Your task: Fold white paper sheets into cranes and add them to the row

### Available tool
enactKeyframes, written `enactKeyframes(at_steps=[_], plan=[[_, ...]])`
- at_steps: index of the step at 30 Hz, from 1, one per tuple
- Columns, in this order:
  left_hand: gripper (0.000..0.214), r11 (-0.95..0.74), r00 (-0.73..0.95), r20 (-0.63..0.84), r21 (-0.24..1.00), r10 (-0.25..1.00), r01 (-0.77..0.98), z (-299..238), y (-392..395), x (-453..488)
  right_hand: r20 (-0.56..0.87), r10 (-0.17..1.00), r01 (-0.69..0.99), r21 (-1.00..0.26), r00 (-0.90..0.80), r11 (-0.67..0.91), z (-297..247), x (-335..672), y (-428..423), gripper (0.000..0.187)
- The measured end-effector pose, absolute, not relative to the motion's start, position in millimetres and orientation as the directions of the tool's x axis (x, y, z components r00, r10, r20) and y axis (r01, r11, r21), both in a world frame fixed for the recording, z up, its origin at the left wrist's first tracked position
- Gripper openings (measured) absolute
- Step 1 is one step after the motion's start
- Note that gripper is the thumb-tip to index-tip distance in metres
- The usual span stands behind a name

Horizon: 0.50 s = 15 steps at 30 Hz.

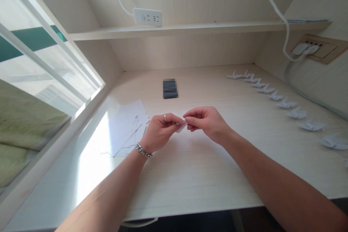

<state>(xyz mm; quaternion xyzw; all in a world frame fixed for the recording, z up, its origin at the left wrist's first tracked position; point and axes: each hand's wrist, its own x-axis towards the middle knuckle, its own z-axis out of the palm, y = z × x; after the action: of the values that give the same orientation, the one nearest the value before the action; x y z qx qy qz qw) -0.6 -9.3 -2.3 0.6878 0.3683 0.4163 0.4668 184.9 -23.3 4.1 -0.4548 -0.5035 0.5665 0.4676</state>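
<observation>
Over the middle of the desk, a small piece of folded white paper (180, 128) is pinched between the fingers of both hands. My left hand (162, 130), with a ring and a chain bracelet, is closed on its left side. Thumb and forefinger of my right hand (208, 121) press together at the right end of the same paper. Most of the paper is hidden by the fingers, so its folded shape cannot be made out. White paper sheets (127, 116) lie on the desk just left of my left hand.
A row of several folded paper cranes (286, 104) runs along the desk's right side. A dark, blurred-out object (170, 88) lies beyond my hands. A power strip (147, 17) sits at the shelf (190, 30). A white cable (274, 5) hangs down to the wall socket (323, 49) on the right.
</observation>
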Motion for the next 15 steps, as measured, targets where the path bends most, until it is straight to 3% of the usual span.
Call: enactKeyframes(at_steps=[10, 15], plan=[[0.010, -0.277, 0.370, 0.200, 0.946, 0.907, 0.167, -5.4, -7.2, -3.8, -0.047, 0.985, -0.063, -0.996, -0.167, -0.058, 3.1, 183.8, -23.2, 0.028], [0.010, -0.279, 0.373, 0.202, 0.946, 0.906, 0.165, -3.5, -7.2, -3.2, -0.093, 0.980, -0.155, -0.980, -0.175, -0.120, 4.5, 185.0, -21.9, 0.026]])
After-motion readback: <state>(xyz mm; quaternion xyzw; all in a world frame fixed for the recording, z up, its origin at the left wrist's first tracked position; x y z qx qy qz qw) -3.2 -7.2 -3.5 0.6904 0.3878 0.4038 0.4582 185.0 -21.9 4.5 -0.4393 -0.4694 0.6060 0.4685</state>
